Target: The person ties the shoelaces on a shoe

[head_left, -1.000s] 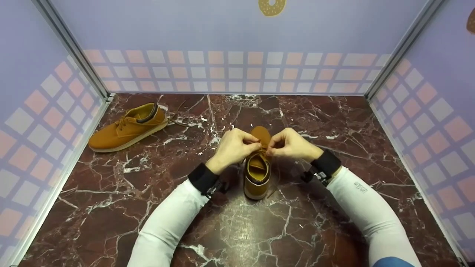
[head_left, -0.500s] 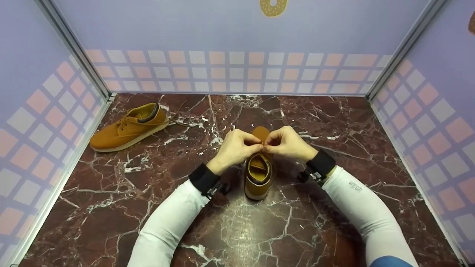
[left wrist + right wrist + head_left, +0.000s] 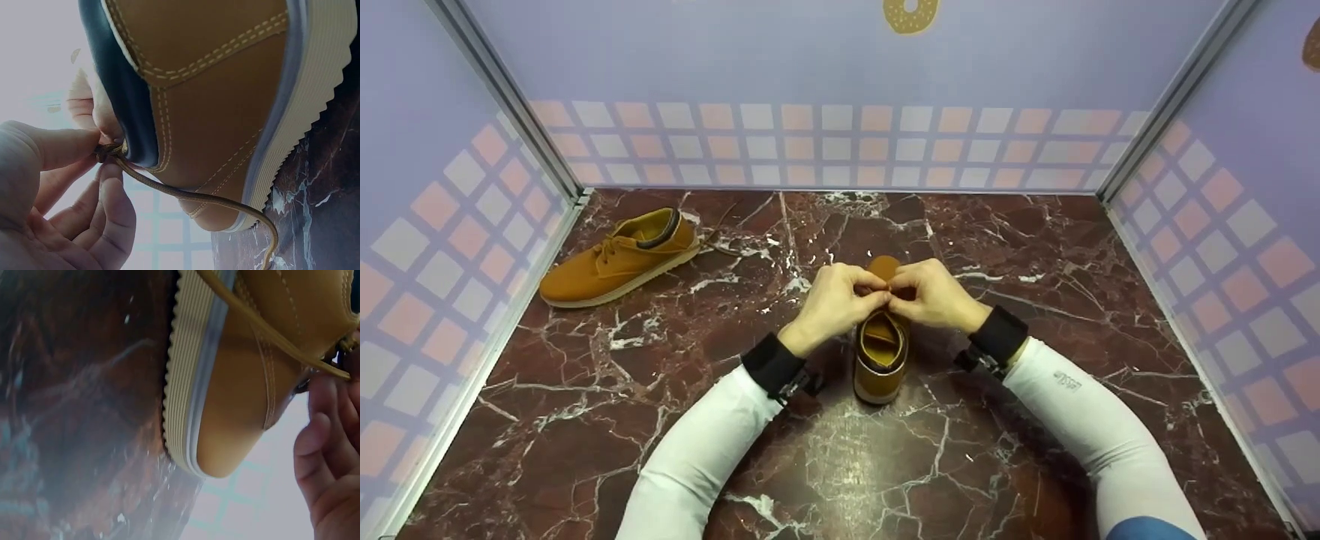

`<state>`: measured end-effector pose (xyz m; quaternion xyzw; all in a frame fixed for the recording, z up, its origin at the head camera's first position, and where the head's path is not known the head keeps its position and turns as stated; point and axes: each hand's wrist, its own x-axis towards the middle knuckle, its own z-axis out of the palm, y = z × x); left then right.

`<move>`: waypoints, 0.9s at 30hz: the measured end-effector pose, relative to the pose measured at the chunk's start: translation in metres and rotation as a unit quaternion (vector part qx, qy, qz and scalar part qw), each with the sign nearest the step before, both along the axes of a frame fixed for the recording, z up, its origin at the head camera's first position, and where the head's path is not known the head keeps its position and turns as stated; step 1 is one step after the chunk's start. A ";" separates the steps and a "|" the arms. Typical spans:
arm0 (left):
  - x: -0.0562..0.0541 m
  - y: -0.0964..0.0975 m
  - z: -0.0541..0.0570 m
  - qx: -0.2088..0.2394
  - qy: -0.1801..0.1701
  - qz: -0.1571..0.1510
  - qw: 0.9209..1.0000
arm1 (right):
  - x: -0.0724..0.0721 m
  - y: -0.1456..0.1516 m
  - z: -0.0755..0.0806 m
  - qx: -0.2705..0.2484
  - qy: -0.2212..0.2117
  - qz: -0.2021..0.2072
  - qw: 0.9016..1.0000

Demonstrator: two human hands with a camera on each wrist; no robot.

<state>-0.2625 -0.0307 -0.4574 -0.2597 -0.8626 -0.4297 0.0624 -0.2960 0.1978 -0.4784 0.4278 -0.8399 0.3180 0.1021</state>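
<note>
- Two hands, the left hand (image 3: pixel 840 300) and the right hand (image 3: pixel 934 295), meet over the front of one tan shoe (image 3: pixel 880 349), fingertips touching or all but touching as I watch from my end
- That shoe stands on its sole in the middle of my head view, on the dark red marbled surface (image 3: pixel 810 472), toe pointing away from the person
- Left hand: on my left wrist feed its thumb and fingers pinch a small knot (image 3: pixel 106 152) just beside the dark collar (image 3: pixel 125 93), and a lace (image 3: pixel 197 196) runs from there down past the shoe's side
- Right hand: grasping too, as I read it; thumb and forefinger pinch near the left fingertips, and its own wrist feed has a lace strand (image 3: pixel 270 333) leading to the fingers, whose tips I see only partly
- What changed: a second ago I had a gap between the hands; the right has drawn in and closed it, the left hardly shifting
- For the work, I judge both hands now share one spot of lace, a fiddly stage where a strand could slip from either pinch
- The other shoe (image 3: pixel 619 266) sits well apart at far left, untouched
</note>
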 end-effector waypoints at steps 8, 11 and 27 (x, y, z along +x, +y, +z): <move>0.002 -0.004 0.001 0.016 -0.006 -0.007 1.000 | -0.001 0.003 0.001 -0.110 -0.303 -0.014 0.947; 0.003 -0.004 0.002 0.019 -0.017 -0.012 1.000 | -0.001 0.005 0.001 -0.163 -0.469 -0.013 0.868; 0.003 -0.003 -0.002 0.020 0.016 -0.031 0.999 | -0.001 0.007 0.003 -0.211 -0.659 0.000 0.722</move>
